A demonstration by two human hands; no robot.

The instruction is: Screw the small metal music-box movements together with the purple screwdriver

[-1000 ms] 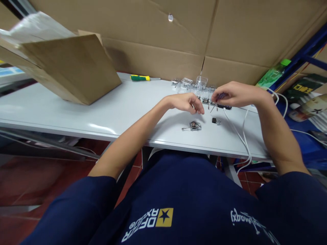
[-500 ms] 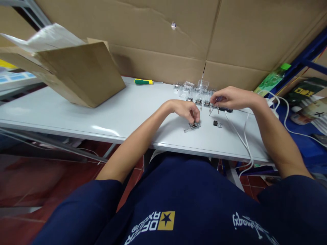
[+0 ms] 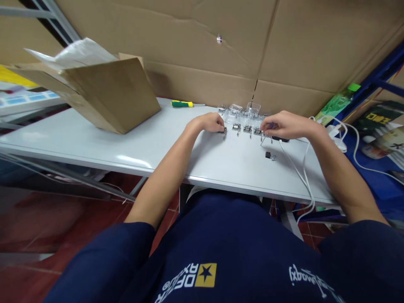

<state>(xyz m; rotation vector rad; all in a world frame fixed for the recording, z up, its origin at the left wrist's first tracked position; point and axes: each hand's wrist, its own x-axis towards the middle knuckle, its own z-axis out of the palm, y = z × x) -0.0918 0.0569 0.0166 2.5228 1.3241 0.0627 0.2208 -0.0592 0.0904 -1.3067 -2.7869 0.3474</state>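
Observation:
My left hand [image 3: 213, 123] pinches a small metal part [image 3: 224, 134] at the left end of a row on the white table. Similar small metal parts, one of them the nearest neighbour [image 3: 236, 127], stand to its right. My right hand [image 3: 282, 125] is closed at the right end of this row, its fingers curled around a thin metal rod [image 3: 263, 141] whose lower end points down at the table. What kind of tool the rod belongs to is hidden. A separate dark block with metal fittings [image 3: 269, 155] lies nearer to me.
Clear plastic boxes [image 3: 253, 108] stand behind the row. A green-yellow screwdriver [image 3: 182, 104] lies at the back, right of an open cardboard box [image 3: 110, 94]. White cables [image 3: 296, 172] cross the right side. A green-capped bottle [image 3: 339, 101] leans at the right.
My left hand has carried the small metal part away from me and to the left, to the row's left end. My right hand stays nearly in place, still around the rod.

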